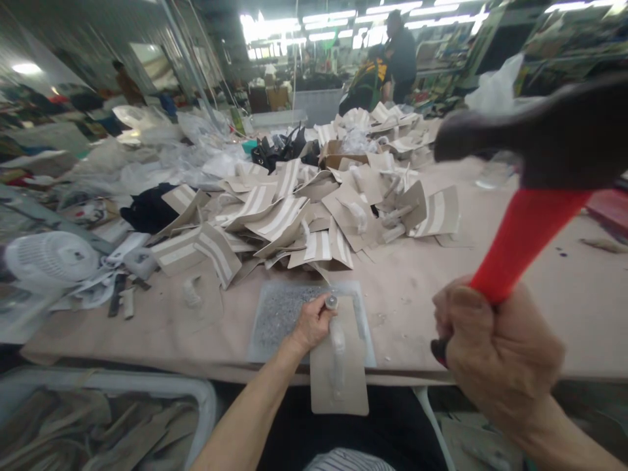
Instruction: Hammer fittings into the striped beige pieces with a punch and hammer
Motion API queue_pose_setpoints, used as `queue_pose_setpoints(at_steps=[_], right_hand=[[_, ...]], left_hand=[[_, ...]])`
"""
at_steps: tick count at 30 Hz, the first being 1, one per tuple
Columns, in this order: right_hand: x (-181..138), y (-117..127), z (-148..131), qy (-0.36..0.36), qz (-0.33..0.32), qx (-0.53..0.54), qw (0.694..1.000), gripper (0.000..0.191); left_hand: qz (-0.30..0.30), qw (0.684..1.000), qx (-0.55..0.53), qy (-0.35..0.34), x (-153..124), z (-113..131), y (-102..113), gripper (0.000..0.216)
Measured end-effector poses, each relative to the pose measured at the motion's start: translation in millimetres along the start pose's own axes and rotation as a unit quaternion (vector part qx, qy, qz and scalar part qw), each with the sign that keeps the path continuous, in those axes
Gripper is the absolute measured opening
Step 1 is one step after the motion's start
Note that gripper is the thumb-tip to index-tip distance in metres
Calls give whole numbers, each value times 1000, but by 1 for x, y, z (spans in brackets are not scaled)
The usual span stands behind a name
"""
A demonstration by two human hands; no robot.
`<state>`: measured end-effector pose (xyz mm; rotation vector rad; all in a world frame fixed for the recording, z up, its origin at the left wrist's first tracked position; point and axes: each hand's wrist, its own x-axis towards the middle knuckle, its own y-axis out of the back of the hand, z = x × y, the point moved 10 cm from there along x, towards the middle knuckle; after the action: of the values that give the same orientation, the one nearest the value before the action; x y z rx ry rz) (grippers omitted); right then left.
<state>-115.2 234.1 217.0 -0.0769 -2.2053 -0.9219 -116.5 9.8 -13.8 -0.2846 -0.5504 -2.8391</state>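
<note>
My right hand [495, 340] is wrapped round the red handle of a hammer [523, 242], raised at the right with its dark head high and near the camera. My left hand [314, 322] pinches a short round metal punch [331, 301], seen end-on, at the far end of a beige panel [321, 379]. A plastic-wrapped handle [338, 353] runs along the panel. Beneath lies a worn, pitted grey board [279, 320], and the panel's near end juts past the table edge. What the punch's lower end rests on is hidden.
A heap of beige panels with white strips [279, 216] spreads across the table [407, 327]. At left are a white fan [52, 258] and a bin [196, 386] of beige pieces. A single panel [196, 304] lies left of the board. Several people are in the background.
</note>
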Motion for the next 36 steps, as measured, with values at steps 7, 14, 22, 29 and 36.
queue_pose_setpoints(at_steps=[7,14,22,29,36], right_hand=[[-92,-107,59,12,-397,-138,907,23],[-107,-118,155,-127,-443,-195,866,25],[-104,-147,41,4,-290,-41,956,51],[-154,-212,2,-56,-468,-93,877,29],[-118,-157,56,-273,-348,161,882,40]], left_hand=[[-3,1000,-14,8,-1,-1,-2,24],[-4,1000,-16,4,0,-1,-1,19],[13,998,-52,22,0,-6,-2,17],[209,930,-242,181,1,-46,28,33],[219,968,-65,102,-26,-28,79,21]])
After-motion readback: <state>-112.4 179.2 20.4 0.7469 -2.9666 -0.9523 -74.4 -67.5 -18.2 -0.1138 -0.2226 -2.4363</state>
